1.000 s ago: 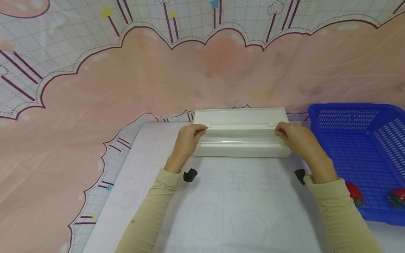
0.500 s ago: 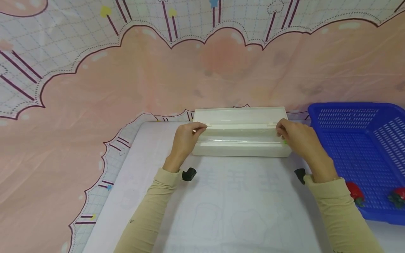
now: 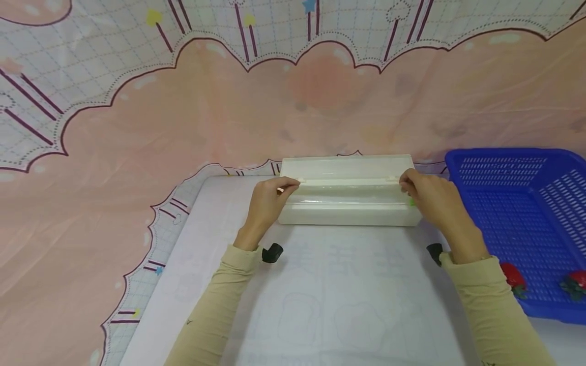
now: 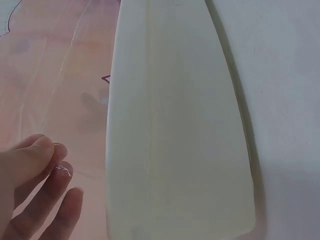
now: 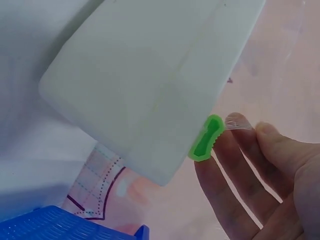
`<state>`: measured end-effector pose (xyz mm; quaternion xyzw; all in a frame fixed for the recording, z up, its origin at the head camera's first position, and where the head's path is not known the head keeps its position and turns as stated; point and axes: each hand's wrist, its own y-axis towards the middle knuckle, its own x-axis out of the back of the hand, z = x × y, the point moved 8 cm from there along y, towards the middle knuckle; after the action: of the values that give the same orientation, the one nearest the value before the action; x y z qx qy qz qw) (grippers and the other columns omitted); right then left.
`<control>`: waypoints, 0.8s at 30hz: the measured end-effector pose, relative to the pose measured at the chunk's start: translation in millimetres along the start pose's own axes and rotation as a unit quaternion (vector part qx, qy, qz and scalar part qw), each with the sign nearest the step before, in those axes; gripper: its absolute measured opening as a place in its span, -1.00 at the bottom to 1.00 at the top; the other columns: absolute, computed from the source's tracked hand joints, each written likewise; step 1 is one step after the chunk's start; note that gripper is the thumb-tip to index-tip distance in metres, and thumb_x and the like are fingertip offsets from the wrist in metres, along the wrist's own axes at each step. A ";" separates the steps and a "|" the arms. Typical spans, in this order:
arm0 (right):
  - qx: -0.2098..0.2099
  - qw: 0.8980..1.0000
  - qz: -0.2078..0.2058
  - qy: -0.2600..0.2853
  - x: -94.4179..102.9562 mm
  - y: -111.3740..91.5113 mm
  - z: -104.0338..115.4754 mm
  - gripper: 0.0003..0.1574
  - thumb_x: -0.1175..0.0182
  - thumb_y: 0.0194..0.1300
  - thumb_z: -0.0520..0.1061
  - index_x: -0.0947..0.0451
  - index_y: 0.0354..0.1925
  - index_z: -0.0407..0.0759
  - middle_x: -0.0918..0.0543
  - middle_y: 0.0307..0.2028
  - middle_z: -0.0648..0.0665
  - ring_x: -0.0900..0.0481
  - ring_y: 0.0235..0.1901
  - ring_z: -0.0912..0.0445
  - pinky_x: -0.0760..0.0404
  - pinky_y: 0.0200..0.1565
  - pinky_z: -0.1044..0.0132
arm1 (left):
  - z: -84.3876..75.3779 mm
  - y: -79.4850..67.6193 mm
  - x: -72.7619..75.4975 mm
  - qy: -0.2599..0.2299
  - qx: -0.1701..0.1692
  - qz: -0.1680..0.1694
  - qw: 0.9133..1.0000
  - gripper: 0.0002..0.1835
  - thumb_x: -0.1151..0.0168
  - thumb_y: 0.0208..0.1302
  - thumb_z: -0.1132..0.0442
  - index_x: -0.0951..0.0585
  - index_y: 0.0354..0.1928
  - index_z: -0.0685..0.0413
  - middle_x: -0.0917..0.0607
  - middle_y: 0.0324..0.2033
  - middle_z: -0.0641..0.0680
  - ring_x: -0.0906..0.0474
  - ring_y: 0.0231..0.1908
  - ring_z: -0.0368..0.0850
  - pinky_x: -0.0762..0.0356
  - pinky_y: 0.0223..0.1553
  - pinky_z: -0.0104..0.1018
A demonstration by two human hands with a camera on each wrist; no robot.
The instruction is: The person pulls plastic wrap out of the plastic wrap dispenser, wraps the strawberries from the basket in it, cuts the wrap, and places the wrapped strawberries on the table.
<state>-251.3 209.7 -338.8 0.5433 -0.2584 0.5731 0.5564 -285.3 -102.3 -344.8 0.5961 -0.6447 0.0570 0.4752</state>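
A white cling film dispenser (image 3: 350, 216) stands at the far side of the white board, its lid (image 3: 348, 165) raised at the back. Clear cling film (image 3: 350, 192) stretches across it between the two hands. At the dispenser's left end, my left hand (image 3: 266, 202) pinches the film between thumb and fingertips; wrinkled film shows on the fingers (image 4: 62, 171) in the left wrist view. My right hand (image 3: 432, 201) pinches the film's other corner (image 5: 237, 122) at the right end. Close beside those fingers a green slide cutter (image 5: 206, 139) sticks out past the dispenser's edge.
To the right stands a blue plastic basket (image 3: 508, 218), close by the right forearm. Two strawberries, one red (image 3: 514, 277) and partly behind the sleeve, lie in its near part. A patterned pink cloth (image 3: 183, 127) extends behind and left of the white board (image 3: 343, 284).
The left hand has shifted very slightly left, and the right fingers have risen a touch. Both keep their pinch on the cling film; the dispenser and basket stay in place.
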 end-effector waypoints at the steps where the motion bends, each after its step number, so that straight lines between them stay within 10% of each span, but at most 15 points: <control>1: -0.001 1.000 -0.001 0.002 0.5 -0.1 0.1 -0.91 -0.15 0.43 -0.22 -0.53 -0.14 -0.24 -0.64 -0.50 -0.14 -0.56 -0.55 -0.01 -0.50 -0.52 -0.03 | 0.3 -0.4 0.3 -0.003 0.001 0.001 1.000 -0.89 -0.34 0.28 0.33 -0.77 -0.19 0.14 -0.80 -0.28 0.08 -0.72 -0.27 -0.09 -0.69 -0.26 -0.26; 24: 0.016 1.000 -0.011 0.020 9.6 -7.2 8.0 -0.90 -0.14 0.43 -0.26 -0.53 -0.13 -0.29 -0.65 -0.47 -0.17 -0.57 -0.51 -0.01 -0.54 -0.40 -0.05 | -0.3 -5.8 5.6 -0.029 0.013 0.002 1.000 -0.91 -0.34 0.28 0.34 -0.77 -0.22 0.13 -0.80 -0.31 0.07 -0.70 -0.26 -0.08 -0.69 -0.29 -0.23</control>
<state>-240.0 207.7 -330.0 0.5432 -0.2323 0.5819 0.5589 -279.4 -107.8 -343.7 0.6024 -0.6584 0.0487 0.4487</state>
